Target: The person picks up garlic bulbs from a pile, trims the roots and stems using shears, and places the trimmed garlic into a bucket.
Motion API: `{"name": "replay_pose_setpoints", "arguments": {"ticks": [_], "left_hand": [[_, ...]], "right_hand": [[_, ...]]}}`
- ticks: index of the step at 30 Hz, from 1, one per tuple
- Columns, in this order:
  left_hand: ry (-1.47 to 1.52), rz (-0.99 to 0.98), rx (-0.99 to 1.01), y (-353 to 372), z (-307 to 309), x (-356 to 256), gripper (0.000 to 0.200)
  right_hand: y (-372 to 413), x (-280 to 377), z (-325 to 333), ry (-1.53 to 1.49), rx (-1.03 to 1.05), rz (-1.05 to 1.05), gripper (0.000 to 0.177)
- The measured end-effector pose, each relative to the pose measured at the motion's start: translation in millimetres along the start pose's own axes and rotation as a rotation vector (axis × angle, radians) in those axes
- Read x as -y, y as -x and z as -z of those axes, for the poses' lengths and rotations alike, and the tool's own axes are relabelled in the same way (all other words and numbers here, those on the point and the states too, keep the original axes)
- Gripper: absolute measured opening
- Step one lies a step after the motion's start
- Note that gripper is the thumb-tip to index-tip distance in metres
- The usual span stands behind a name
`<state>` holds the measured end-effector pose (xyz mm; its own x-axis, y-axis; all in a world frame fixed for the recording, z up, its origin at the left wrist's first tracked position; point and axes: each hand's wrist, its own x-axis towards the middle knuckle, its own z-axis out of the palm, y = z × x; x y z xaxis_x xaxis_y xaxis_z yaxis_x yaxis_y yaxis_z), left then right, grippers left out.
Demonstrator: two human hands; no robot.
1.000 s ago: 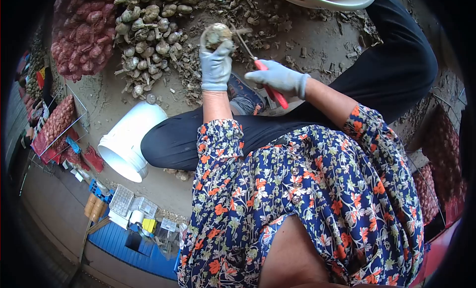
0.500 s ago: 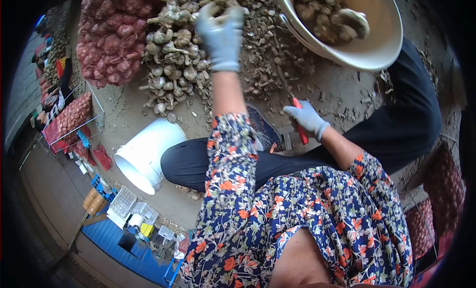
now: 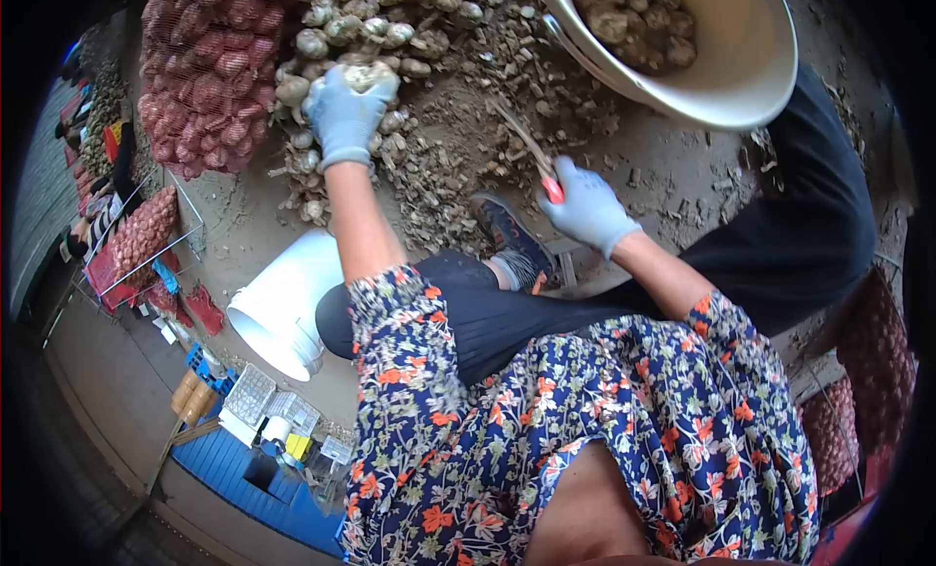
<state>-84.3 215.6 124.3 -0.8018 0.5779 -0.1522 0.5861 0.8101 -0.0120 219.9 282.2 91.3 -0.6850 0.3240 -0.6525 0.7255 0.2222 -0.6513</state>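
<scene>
My left hand, in a grey glove, reaches onto a heap of garlic with dry stalks. Its fingers and thumb curl around pale garlic bulbs at the front of the heap. In my right hand, also gloved, is a pair of shears with red grips, mostly covered by the palm. The long blades point up and left over the trimmings. A large pale bucket at the upper right holds several garlic bulbs.
A red mesh sack of bulbs stands left of the heap. Cut stalks litter the ground. A white bucket lies tipped beside my left knee. More filled sacks stand at right; another person is far left.
My left hand has moved left and down the heap and now grips garlic. The shears have risen and tilted left with my right hand. A bulb blurred above the bucket is gone from there.
</scene>
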Motion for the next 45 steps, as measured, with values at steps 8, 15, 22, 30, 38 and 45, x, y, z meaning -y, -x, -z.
{"name": "replay_pose_setpoints", "arguments": {"ticks": [8,15,22,30,38,45], "left_hand": [[0.384,-0.185,0.18,83,-16,-65,0.061],[1.475,0.075,0.212,89,-55,-66,0.026],[2.371,0.177,0.327,103,-83,-85,0.05],[1.702,-0.234,0.243,109,-34,-79,0.06],[1.516,-0.233,0.348,92,-34,-80,0.063],[1.246,-0.354,0.181,104,-68,-91,0.067]], "right_hand": [[-23,20,28,0.237,-0.246,0.164,0.04],[-5,-24,29,0.134,-0.157,0.1,0.035],[23,-20,15,0.026,-0.183,0.121,0.043],[11,-27,14,0.252,-0.516,0.454,0.048],[11,-16,52,0.359,-0.333,0.289,0.036],[11,-20,41,0.334,-0.279,0.216,0.041]]}}
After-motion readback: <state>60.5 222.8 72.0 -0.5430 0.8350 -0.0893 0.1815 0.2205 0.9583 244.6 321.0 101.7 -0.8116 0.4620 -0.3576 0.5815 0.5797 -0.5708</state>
